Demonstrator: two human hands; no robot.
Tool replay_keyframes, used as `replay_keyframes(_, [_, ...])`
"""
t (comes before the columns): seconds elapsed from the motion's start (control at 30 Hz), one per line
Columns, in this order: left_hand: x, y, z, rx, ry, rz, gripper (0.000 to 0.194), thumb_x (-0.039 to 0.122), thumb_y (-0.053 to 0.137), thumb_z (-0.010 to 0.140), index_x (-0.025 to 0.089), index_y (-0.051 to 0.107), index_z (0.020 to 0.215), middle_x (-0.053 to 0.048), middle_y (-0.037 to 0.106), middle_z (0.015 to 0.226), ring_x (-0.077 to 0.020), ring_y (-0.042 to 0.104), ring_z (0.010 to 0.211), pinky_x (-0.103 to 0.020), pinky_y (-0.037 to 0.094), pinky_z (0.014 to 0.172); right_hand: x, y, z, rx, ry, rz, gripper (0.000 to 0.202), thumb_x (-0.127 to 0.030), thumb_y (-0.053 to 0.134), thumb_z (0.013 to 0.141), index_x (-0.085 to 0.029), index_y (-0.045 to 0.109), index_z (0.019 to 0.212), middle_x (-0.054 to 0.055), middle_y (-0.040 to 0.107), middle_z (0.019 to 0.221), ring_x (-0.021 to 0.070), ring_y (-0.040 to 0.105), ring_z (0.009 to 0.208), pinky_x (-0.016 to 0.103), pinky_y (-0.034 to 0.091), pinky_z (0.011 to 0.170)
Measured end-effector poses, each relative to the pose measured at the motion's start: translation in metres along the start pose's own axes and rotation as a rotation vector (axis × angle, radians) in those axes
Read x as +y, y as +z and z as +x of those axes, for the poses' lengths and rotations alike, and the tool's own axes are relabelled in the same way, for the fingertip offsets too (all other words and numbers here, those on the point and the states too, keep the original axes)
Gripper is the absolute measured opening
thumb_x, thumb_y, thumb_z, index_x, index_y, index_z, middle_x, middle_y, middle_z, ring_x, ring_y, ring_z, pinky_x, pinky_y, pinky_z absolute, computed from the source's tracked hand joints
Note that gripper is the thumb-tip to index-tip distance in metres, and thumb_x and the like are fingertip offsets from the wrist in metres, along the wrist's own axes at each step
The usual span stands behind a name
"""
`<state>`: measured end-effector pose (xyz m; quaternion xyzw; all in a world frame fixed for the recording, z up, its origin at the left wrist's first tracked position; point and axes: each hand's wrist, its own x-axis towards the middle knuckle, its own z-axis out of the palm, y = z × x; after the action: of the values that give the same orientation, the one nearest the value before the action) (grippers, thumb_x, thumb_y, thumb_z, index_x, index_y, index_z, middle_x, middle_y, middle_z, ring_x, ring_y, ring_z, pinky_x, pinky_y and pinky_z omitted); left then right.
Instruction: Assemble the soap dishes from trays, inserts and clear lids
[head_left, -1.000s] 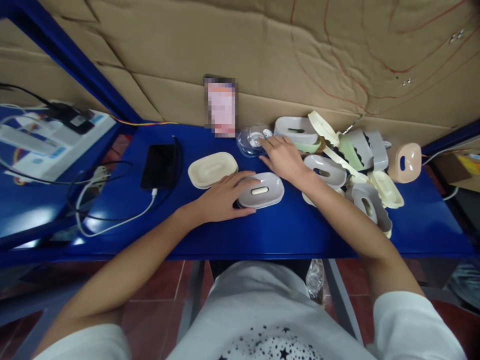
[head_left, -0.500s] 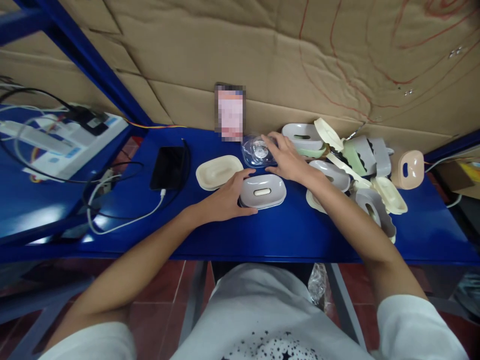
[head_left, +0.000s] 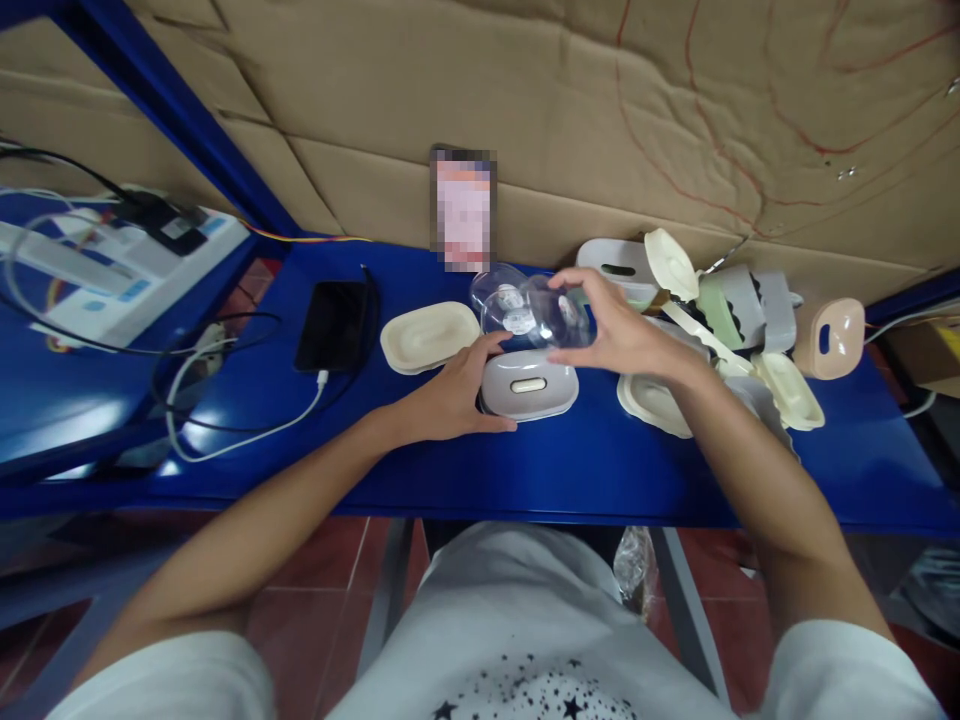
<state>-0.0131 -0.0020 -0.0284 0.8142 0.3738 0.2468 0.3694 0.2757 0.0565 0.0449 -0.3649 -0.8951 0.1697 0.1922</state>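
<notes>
1. While a clear cover [head_left: 546, 320] is held tilted just behind the grey dish [head_left: 529, 402], its edge is pinched in the right hand [head_left: 577, 318], the grip closed to the cover's width.
2. Compared with the previous views, the cover has been raised from among the clear pieces [head_left: 496, 287]; it can thus be judged free to be handled alone.
3. By the left hand [head_left: 450, 398], the grey dish's left end is spanned with a wide grip; whether it is firmly clasped cannot be told.
4. On the tabletop [head_left: 450, 480], a cream tray [head_left: 429, 338] is set left of the dish.
5. Farther out, a black phone [head_left: 331, 325] is plugged into a white cable [head_left: 289, 430], and a peach holder [head_left: 841, 342] is seen far right.
</notes>
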Motion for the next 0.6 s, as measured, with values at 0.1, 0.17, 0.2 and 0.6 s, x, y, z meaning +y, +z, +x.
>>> replay_keyframes(0.1, [0.003, 0.006, -0.001, -0.012, 0.039, -0.026, 0.120, 0.057, 0.092, 0.079, 0.030, 0.018, 0.169, -0.020, 0.043, 0.165, -0.0408, 0.050, 0.151, -0.064, 0.042, 0.125, -0.026, 0.003, -0.029, -0.113, -0.026, -0.085, 0.072, -0.049, 0.080, 0.093, -0.031, 0.044, 0.153, 0.013, 0.056, 0.151, 0.0374, 0.050, 0.147, 0.064, 0.025, 0.128])
replay_keyframes(0.17, [0.004, 0.011, -0.001, -0.008, 0.059, -0.044, 0.123, 0.055, 0.093, 0.078, 0.030, 0.015, 0.170, -0.020, 0.042, 0.166, -0.0404, 0.050, 0.151, -0.064, 0.041, 0.125, -0.041, 0.012, -0.045, -0.159, -0.051, -0.122, 0.075, -0.048, 0.080, 0.094, -0.032, 0.043, 0.158, 0.015, 0.056, 0.151, 0.0377, 0.049, 0.148, 0.068, 0.020, 0.130])
replay_keyframes(0.2, [0.005, 0.013, -0.001, -0.009, 0.062, -0.051, 0.125, 0.055, 0.094, 0.078, 0.030, 0.014, 0.171, -0.021, 0.042, 0.167, -0.0405, 0.050, 0.152, -0.064, 0.041, 0.126, -0.046, 0.017, -0.051, -0.168, -0.066, -0.133, 0.077, -0.048, 0.080, 0.094, -0.032, 0.043, 0.160, 0.016, 0.055, 0.153, 0.0383, 0.049, 0.149, 0.069, 0.020, 0.130])
replay_keyframes(0.6, [0.001, 0.015, -0.003, -0.106, 0.104, -0.058, 0.124, 0.054, 0.096, 0.078, 0.037, 0.019, 0.174, -0.018, 0.035, 0.177, -0.0416, 0.038, 0.163, -0.065, 0.035, 0.131, -0.045, 0.051, -0.078, -0.053, -0.118, -0.203, 0.079, -0.063, 0.070, 0.099, -0.030, 0.048, 0.166, 0.019, 0.053, 0.162, 0.0393, 0.051, 0.149, 0.061, 0.042, 0.119])
